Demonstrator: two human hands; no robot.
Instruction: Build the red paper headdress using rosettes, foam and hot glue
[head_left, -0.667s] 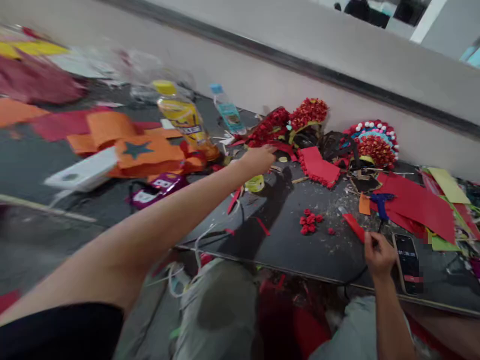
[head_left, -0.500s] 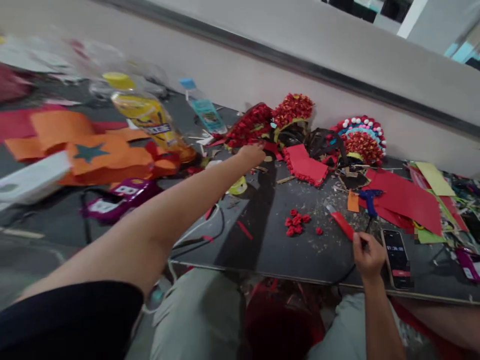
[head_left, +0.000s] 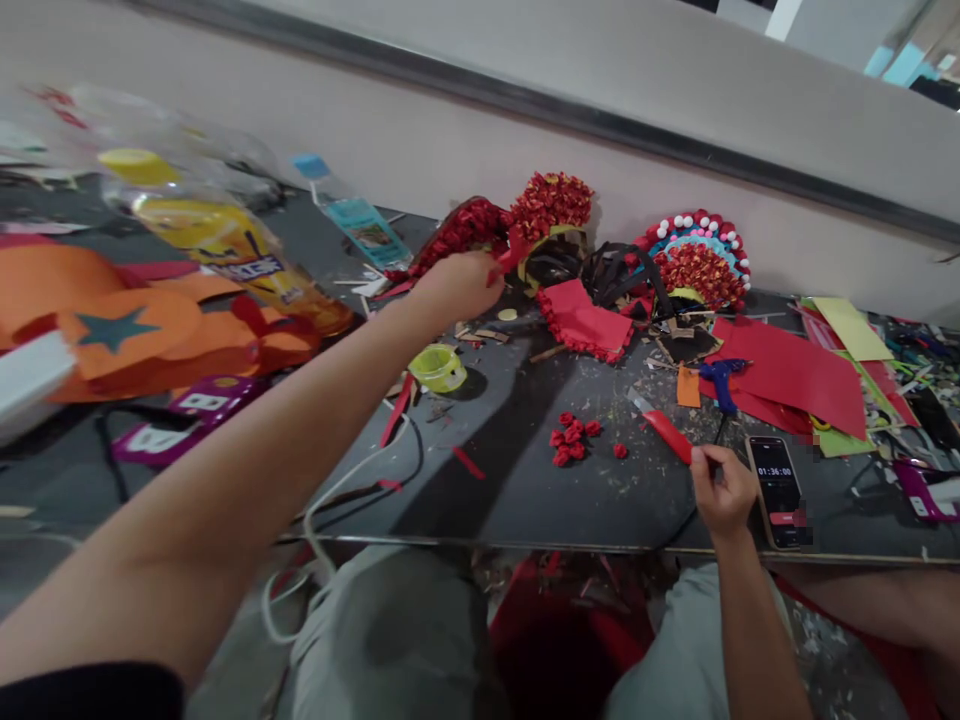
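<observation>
My left hand (head_left: 465,287) reaches across the table, its fingers closed on a strip of red paper (head_left: 514,250) beside the red ruffled pieces (head_left: 553,205). My right hand (head_left: 724,488) is near the front edge, pinching the end of a red-handled cutter (head_left: 666,434) whose blade points to the back left. Several small red paper rosettes (head_left: 573,438) lie in a cluster between the hands, with a single one apart. A red paper shape (head_left: 587,317) with a ruffled edge lies right of my left hand.
A yellow-capped bottle (head_left: 225,240) and a blue-capped bottle (head_left: 360,222) lean at the left. Yellow tape (head_left: 437,369) stands mid-table. At right are a blue glue gun (head_left: 722,381), red sheets (head_left: 802,378) and a phone (head_left: 775,490). A person's leg (head_left: 877,610) shows at lower right.
My left hand has lifted and drawn back a little, and a red paper strip now shows in its fingers. My right hand keeps its hold on the cutter. The view has shifted.
</observation>
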